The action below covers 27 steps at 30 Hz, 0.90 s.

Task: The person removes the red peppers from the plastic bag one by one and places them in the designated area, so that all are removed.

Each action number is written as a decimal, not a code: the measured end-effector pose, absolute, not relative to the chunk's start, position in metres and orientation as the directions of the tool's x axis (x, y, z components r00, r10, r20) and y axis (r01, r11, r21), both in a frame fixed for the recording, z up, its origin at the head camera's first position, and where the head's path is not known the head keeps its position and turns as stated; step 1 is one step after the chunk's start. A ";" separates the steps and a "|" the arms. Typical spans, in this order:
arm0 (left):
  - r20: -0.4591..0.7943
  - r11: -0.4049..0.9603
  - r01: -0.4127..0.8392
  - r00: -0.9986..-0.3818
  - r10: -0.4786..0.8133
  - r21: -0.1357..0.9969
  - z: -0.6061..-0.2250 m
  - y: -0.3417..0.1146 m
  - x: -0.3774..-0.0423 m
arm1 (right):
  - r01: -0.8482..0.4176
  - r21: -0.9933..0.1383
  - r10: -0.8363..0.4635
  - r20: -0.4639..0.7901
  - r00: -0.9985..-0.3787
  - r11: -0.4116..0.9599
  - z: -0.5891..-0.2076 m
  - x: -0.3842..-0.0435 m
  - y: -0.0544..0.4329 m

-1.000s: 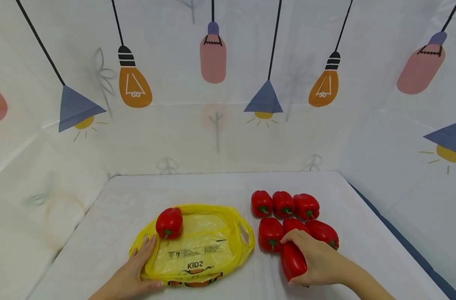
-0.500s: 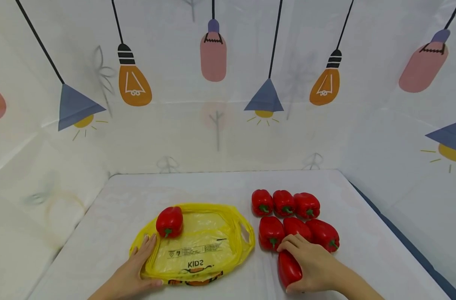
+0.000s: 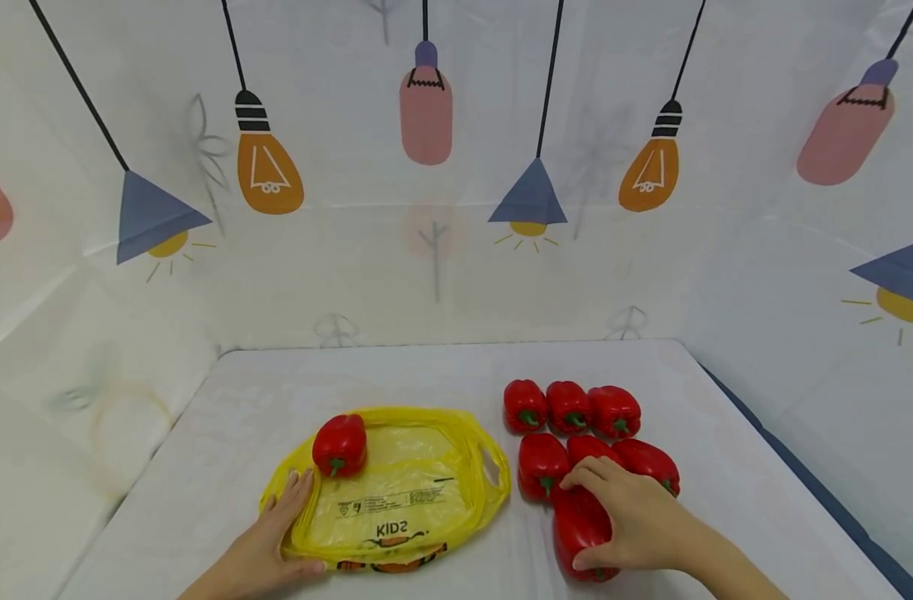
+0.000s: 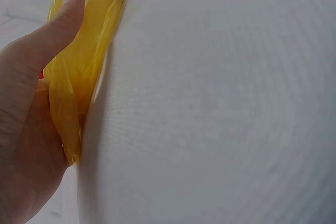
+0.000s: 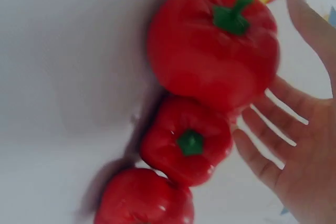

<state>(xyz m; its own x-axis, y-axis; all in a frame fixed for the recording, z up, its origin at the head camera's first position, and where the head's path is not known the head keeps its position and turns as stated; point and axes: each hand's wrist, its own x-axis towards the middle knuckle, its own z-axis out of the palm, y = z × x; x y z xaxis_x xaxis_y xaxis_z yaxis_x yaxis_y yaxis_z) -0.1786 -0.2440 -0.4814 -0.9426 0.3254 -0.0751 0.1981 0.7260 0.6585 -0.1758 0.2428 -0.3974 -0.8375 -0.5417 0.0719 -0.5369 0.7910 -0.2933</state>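
My left hand (image 3: 272, 537) rests at the left end of a yellow plastic bag (image 3: 471, 517), its fingers straight along the side and the thumb by the near edge. In the left wrist view the thumb (image 4: 60, 30) lies against the yellow plastic. One red bell pepper (image 3: 340, 447) sits at the bag's far left. Over the nearest red bell pepper (image 3: 576, 529) on the right is my right hand (image 3: 644, 517), thumb and fingers spread. The right wrist view shows that pepper (image 5: 210, 51) resting on the table, its green stem facing the camera; the thumb stands apart from it.
Three red peppers (image 3: 567, 407) form a back row on the white table (image 3: 224, 417). A second row, with a pepper (image 3: 542, 467) at its left, lies just beyond my right hand and is partly hidden. A patterned white sheet (image 3: 456, 275) hangs behind the table.
My right hand and the nearest pepper have shifted slightly toward me and left; the pepper has turned, with its stem now at the near end. The left hand and bag stay put.
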 end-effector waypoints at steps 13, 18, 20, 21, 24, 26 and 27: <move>-0.047 0.700 0.219 -0.939 0.340 0.680 -0.481 -0.245 -0.178 | -0.573 -0.450 -0.457 0.347 -0.819 0.685 -0.366 -0.190 0.239; -0.053 0.697 0.213 -0.940 0.338 0.685 -0.482 -0.245 -0.178 | -0.587 -0.490 -0.464 0.360 -0.809 0.644 -0.356 -0.194 0.231; -0.071 0.700 0.195 -0.941 0.332 0.688 -0.482 -0.245 -0.179 | -0.580 -0.501 -0.463 0.349 -0.815 0.643 -0.353 -0.194 0.228; -0.073 0.699 0.193 -0.941 0.332 0.689 -0.483 -0.245 -0.179 | -0.576 -0.504 -0.462 0.344 -0.817 0.643 -0.352 -0.195 0.227; -0.081 0.703 0.187 -0.941 0.329 0.686 -0.484 -0.245 -0.179 | -0.583 -0.502 -0.473 0.341 -0.812 0.639 -0.349 -0.197 0.223; -0.075 0.707 0.191 -0.942 0.327 0.681 -0.484 -0.245 -0.179 | -0.600 -0.489 -0.488 0.350 -0.800 0.633 -0.347 -0.198 0.221; -0.067 0.705 0.200 -0.941 0.332 0.681 -0.484 -0.245 -0.179 | -0.610 -0.481 -0.495 0.358 -0.792 0.630 -0.345 -0.199 0.219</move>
<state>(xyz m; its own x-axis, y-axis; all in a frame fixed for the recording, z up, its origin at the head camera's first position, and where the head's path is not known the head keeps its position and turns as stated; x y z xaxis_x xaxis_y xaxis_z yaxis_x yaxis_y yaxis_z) -0.1791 -0.2452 -0.4839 -0.9409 0.3320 -0.0667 0.2003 0.7045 0.6808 -0.1988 0.2191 -0.3453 -0.7921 -0.4946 0.3576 -0.6102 0.6296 -0.4809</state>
